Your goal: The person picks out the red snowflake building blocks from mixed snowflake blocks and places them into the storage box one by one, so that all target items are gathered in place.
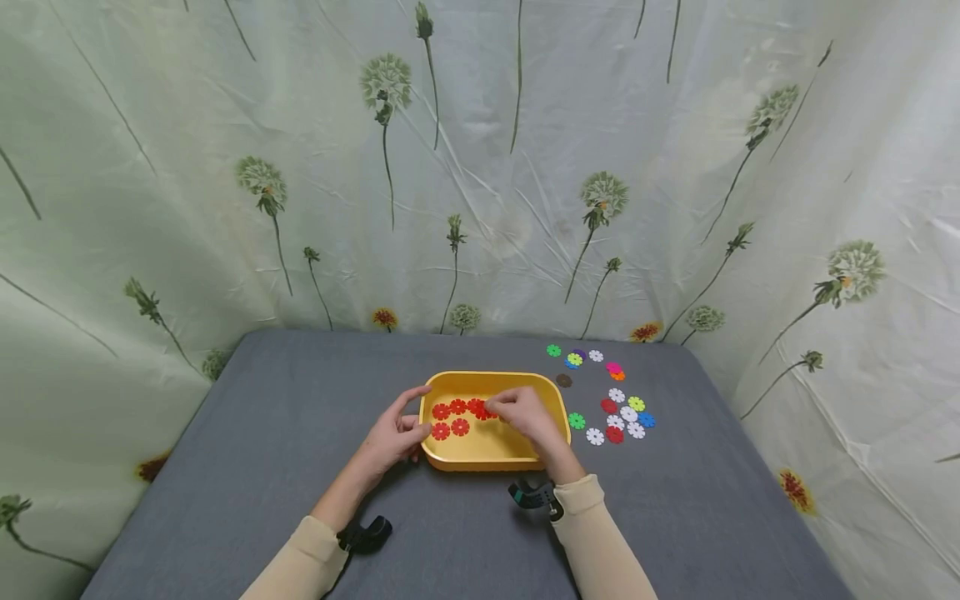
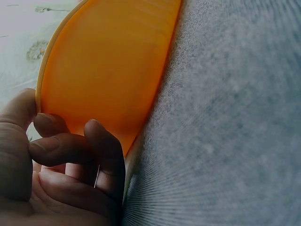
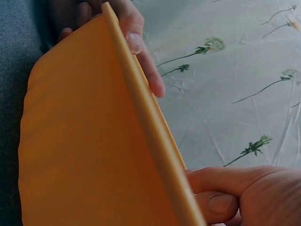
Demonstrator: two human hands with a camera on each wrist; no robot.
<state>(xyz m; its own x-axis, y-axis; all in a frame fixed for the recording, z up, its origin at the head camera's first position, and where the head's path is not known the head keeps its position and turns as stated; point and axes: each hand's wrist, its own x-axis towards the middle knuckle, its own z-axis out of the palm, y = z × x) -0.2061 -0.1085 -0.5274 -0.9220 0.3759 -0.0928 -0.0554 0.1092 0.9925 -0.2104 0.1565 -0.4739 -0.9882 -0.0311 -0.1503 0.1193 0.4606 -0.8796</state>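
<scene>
A yellow plastic tray stands on the grey table. My left hand holds its left end, with the thumb and index finger at the rim. In the left wrist view, the other fingers curl against the tray's outer wall. Several red notched plastic discs lie in the left half of the tray. Over the tray's middle, my right hand pinches a red disc at the right end of the upper row. In the right wrist view the tray's wall hides these fingertips.
Right of the tray lie loose notched discs in white, red, green, blue and other colours, such as a green disc close to its wall. A floral curtain rises behind the grey table and along its sides.
</scene>
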